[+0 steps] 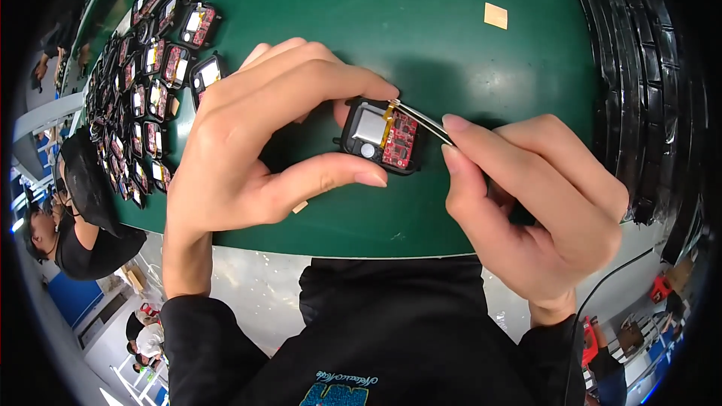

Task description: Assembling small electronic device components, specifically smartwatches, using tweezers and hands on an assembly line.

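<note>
A small black device casing (pixel 412 169) lies in front of me on the green mat, its inside showing. In it sit a silver battery (pixel 370 126), a red circuit board (pixel 400 140), a strip of yellow tape and a round pale part. My left hand (pixel 256 135) curls around the casing, thumb along its near edge and index fingertip at its far edge. Between the thumb and fingers of my right hand (pixel 534 188) is a pair of metal tweezers (pixel 427 120). The tweezers' tips meet the far edge of the board, by the yellow tape and my left index fingertip.
Rows of similar open black devices (pixel 154 98) crowd the left side of the green table (pixel 421 0). A small tan square (pixel 495 16) lies at the far right. Stacked black trays (pixel 639 68) line the right edge. A person (pixel 83 225) sits off to the left.
</note>
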`<state>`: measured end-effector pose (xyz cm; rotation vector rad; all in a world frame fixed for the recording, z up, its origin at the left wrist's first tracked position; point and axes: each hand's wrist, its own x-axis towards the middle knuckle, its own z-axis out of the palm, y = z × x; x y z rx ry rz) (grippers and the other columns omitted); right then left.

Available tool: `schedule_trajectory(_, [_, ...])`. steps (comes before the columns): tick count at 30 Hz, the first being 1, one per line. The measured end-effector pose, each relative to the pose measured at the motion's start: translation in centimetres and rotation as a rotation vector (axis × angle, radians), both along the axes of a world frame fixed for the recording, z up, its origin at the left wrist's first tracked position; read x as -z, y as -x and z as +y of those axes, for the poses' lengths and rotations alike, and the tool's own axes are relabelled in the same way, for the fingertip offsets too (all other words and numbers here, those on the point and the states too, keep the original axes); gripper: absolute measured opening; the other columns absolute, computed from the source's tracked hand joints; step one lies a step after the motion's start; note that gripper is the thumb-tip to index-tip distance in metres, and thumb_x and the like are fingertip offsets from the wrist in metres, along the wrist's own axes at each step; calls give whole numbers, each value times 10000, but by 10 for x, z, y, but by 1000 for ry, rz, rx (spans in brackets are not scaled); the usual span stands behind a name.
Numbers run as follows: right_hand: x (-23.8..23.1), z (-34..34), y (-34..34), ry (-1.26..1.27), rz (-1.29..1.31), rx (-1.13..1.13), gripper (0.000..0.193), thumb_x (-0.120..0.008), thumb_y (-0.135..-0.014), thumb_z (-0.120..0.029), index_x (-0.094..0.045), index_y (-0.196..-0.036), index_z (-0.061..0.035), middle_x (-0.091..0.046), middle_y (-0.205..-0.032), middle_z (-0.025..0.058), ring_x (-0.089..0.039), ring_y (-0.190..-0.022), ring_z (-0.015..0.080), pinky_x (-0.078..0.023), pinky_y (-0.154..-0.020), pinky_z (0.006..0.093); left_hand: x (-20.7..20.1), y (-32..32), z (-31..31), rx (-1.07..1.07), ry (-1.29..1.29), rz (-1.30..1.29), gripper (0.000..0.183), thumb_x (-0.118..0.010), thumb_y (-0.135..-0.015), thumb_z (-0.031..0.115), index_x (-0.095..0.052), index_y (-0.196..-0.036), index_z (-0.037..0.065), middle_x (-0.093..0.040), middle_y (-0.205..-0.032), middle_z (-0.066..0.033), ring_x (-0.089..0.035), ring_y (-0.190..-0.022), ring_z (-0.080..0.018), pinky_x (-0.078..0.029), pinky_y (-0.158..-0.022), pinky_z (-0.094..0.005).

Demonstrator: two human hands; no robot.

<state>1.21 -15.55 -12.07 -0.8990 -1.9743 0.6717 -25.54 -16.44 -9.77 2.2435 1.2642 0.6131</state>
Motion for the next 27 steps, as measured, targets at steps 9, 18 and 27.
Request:
schedule_trajectory(9, [-14, 3, -8, 209, 35, -63, 227, -832, -821, 125, -849, -1036, 54, -690, -732, 65, -573, -580, 83, -371, -521, 236, 0, 7, 3, 63, 64, -116, 751, -922, -727, 560, -820, -1151, -52, -792, -1013, -117, -610, -813, -208, -426, -727, -343])
schedule_trajectory(18, [-14, 4, -11, 309, 45, -81, 210, -827, -820, 108, -848, -1022, 55, -706, -736, 71, -603, -595, 90, -386, -535, 234, -2, 8, 8, 122, 70, -86, 763, -886, -766, 586, -819, -1129, -81, -797, -1036, -154, -675, -861, -255, -471, -815, -387])
schedule_trajectory(27, [-14, 4, -11, 278, -7, -93, 208, -824, -804, 100, -849, -1007, 60, -711, -725, 81, -613, -591, 108, -410, -541, 237, -3, 8, 9, 146, 64, -56, 733, -874, -795, 566, -818, -1129, -84, -797, -1049, -167, -695, -880, -272, -487, -849, -401])
